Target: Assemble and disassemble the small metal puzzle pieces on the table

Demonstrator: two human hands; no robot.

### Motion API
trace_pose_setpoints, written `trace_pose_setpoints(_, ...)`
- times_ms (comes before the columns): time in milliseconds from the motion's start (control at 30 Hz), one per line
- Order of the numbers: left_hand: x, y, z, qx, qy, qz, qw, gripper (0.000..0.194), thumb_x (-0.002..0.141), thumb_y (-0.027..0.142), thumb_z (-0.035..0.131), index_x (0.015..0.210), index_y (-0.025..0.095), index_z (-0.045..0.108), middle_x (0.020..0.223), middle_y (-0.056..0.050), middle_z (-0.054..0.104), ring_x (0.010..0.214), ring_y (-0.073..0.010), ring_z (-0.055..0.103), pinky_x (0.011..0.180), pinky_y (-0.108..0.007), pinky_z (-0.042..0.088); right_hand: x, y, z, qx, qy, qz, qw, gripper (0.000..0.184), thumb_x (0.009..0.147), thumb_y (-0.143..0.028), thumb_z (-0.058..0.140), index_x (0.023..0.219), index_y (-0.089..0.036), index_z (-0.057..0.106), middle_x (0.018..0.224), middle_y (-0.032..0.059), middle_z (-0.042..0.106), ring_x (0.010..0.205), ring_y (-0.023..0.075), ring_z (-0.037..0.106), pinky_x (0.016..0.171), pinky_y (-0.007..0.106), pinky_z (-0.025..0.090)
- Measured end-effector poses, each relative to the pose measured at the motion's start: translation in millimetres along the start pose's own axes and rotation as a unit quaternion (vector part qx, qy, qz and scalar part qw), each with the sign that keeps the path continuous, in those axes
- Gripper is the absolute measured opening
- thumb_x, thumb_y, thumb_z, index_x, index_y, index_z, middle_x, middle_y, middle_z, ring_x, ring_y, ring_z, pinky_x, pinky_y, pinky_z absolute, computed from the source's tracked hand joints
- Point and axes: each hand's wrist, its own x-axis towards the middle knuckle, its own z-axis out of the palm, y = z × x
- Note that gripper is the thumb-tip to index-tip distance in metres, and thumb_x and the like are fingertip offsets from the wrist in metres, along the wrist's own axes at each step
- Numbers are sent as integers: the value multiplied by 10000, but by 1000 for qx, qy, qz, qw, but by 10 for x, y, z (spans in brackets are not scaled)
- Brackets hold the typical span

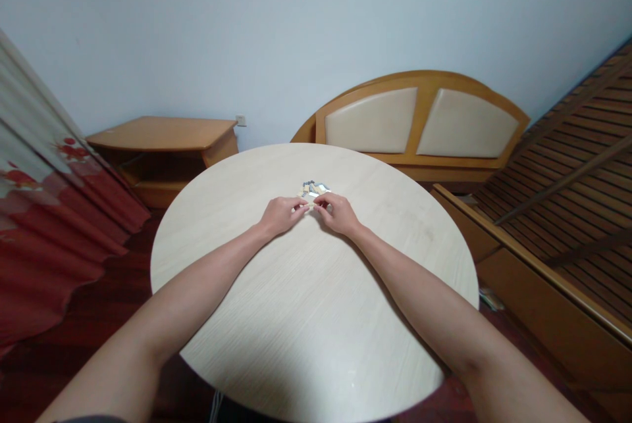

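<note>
Well, the small pale-and-silver object (pixel 311 193) is held above the far half of the round pale wood table (pixel 316 337), nearer the far edge than the near one and roughly central from left to right. Its crinkled top is edged in blue-grey, but it is too small for its kind to be told.

The left hand (pixel 282 216) and the right hand (pixel 336 214) are brought close together at the object, with both wrists angled inward. The fingers (pixel 302 203) of the left hand and the fingers (pixel 320 200) of the right are drawn into a narrow pinch, and the object is gripped between the two sets of fingertips. Both forearms are extended across the table from its near edge.

Beyond the far edge, an upholstered headboard (pixel 419 124) with two cream panels is set against the pale blue wall (pixel 296 28). A slatted wooden bed base (pixel 557 173) is seen beyond the table's right edge. A low wooden cabinet (pixel 162 137) is placed beyond the left edge, below a wall socket (pixel 241 120). A red-and-white floral curtain (pixel 44 212) is hung at the far left.
</note>
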Motion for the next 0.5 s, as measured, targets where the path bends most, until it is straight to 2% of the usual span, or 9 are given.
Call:
trace_pose_setpoints(333,-2,-30,25,-14,27,37,999,218,967,332,631,1050,234,807,1021,-41,804,864,-184,749,754,-256,521,18,24,-2,-24,-37,-17,999,205,938,-136,568,999,-194,754,1002,80,777,894,222,697,830,329,503)
trace_pose_setpoints(500,-2,-42,32,-14,34,45,998,211,962,323,643,1055,232,809,1022,-45,803,846,-181,753,758,-255,531,21,25,-5,-28,-36,-11,999,183,947,-153,590,994,-203,760,1001,74,778,894,219,698,835,324,502)
